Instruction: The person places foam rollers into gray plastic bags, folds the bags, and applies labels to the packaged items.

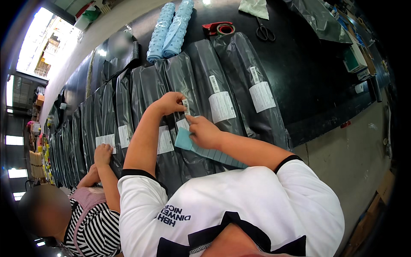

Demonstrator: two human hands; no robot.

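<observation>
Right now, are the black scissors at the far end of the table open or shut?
Shut, it seems: the scissors lie flat on the black table, blades together, pointing away.

Grey plastic mailing bags lie glossy and creased across a smooth black tabletop, each bearing a matt white paper label. A small paper sticker sits between bare fingers above a pale blue strip of backing paper. Nearby are blue rolls, metal scissors and a red plastic tape dispenser.
</observation>
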